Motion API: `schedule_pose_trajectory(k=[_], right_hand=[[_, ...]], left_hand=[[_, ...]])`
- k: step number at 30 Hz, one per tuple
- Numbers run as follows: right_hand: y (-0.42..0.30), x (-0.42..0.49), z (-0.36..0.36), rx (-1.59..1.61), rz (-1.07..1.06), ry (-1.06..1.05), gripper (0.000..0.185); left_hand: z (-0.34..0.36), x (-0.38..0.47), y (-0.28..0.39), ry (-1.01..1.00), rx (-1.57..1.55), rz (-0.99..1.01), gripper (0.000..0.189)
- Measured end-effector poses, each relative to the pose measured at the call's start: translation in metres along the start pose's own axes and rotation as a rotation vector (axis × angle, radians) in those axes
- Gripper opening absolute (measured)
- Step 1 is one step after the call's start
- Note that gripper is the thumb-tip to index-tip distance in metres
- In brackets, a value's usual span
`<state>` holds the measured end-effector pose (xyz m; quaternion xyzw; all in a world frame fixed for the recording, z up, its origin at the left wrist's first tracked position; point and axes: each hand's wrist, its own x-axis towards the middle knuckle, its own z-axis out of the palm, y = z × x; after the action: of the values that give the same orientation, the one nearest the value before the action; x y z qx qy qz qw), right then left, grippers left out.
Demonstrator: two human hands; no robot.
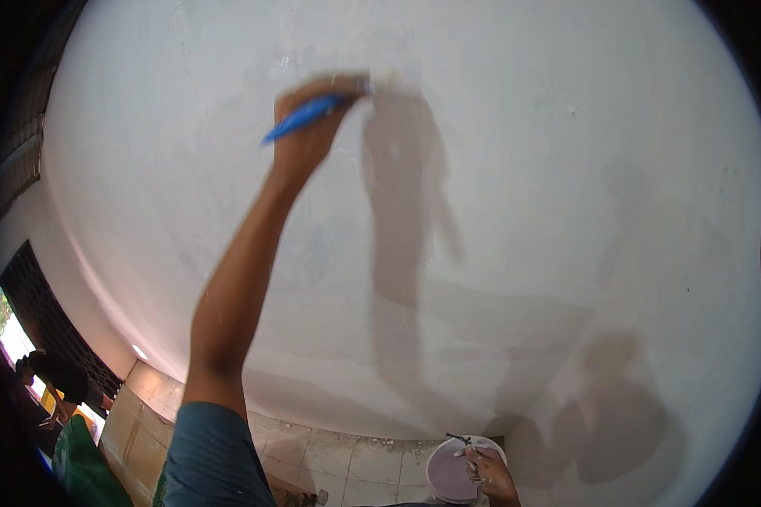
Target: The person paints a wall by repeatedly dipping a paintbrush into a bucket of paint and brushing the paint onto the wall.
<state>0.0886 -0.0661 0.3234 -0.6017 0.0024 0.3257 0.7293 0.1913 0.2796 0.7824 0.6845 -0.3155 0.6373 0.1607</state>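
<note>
A painted white wall (513, 209) fills most of the view. My left hand (311, 120) is raised against it at the upper middle, closed around the blue handle (311, 117) of a paintbrush. The brush head (387, 83) is blurred and meets the wall just right of my fingers. Low in the view, my right hand (489, 472), spotted with white paint, is closed at the rim of a pale plastic bucket (441, 472). A dark piece, perhaps part of the bucket's handle, shows beside those fingers. The inside of the bucket looks pale pinkish.
Shadows of my arm and body fall on the wall. Below runs a tiled floor (317, 456) with debris along the wall's foot. Flattened cardboard (136, 431) and a green sheet (85, 466) lie at the lower left. Another person (63, 380) bends near a dark metal gate (57, 317).
</note>
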Motion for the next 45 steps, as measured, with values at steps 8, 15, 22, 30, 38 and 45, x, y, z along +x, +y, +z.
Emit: schedule_pose_trajectory(k=[8,15,22,30,38,45], right_hand=[[-0.014,-0.009,-0.063,0.062,0.06,0.022,0.023],[0.049,0.038,-0.11,-0.314,0.06,0.117,0.048],[0.079,0.059,-0.146,-0.177,-0.009,-0.002,0.038],[0.077,0.056,-0.145,-0.082,-0.219,-0.193,0.029],[0.045,0.044,-0.12,-0.266,-0.066,-0.036,0.026],[-0.009,0.021,-0.097,-0.208,0.045,-0.095,0.016]], left_hand=[[0.063,-0.093,0.015,-0.66,0.048,-0.065,0.014],[0.063,0.07,-0.021,-0.434,0.285,0.325,0.01],[0.072,-0.024,-0.015,-0.281,0.491,0.201,0.022],[0.041,-0.059,0.007,-0.597,0.257,-0.131,0.007],[0.034,0.059,0.014,0.177,0.284,-0.019,0.018],[0.035,-0.017,0.021,-0.05,-0.144,-0.477,0.027]])
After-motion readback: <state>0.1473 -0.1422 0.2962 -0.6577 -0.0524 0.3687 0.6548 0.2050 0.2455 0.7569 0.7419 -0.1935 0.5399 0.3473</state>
